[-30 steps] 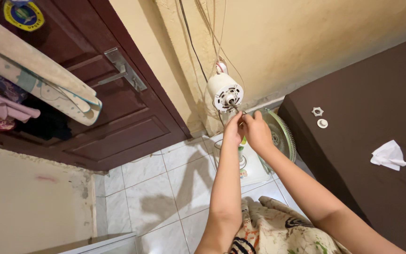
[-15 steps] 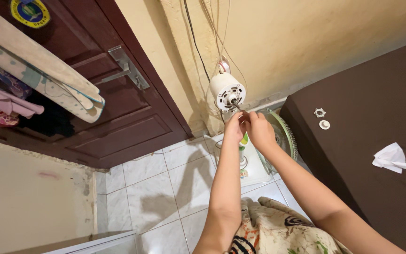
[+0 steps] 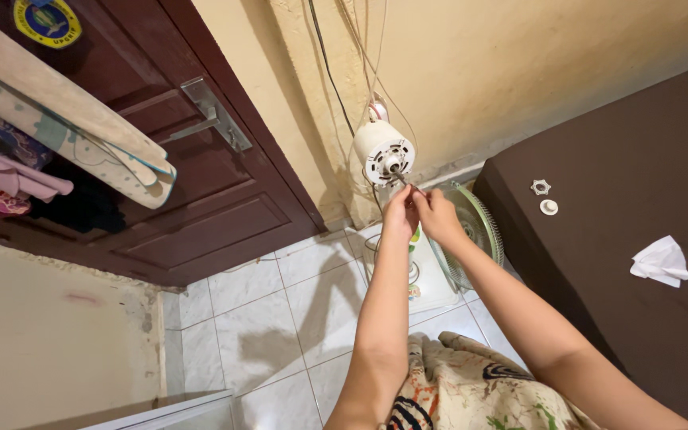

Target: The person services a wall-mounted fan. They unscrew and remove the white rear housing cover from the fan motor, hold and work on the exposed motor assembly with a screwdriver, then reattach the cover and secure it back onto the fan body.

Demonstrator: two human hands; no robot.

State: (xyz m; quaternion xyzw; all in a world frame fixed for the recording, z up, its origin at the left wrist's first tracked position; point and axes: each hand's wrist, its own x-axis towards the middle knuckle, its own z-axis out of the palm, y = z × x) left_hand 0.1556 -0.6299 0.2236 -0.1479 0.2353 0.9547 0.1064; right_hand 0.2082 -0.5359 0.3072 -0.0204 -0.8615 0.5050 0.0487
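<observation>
Left hand: the left hand is reaching up to the fan motor, its fingers drawn together and pinching at the tip of the metal shaft; whether a small part is sitting between the fingertips cannot be told.
Right hand: the right hand is working just beside the left, touching it, with fingers curled in toward the same shaft tip; what it is gripping is hidden.
Fan motor: the white round fan motor is standing bare, with no blade or front grille on it, close to the yellow wall and above the fan's white base on the tiled floor.
Loose parts: a white toothed ring nut and a small white round cap are lying near the far left corner of the dark brown surface; a crumpled white tissue is lying farther toward its near edge.
Grille: a pale green wire grille is leaning between the base and the left edge of the brown surface.
Doing it well: both hands are sharing one thin shaft, so it seems best for one to be steadying while the other is turning or pulling straight along the shaft's axis, not sideways.
Risk: the motor is perched on a slim stand, so hard pulling is likely to be tipping it.
</observation>
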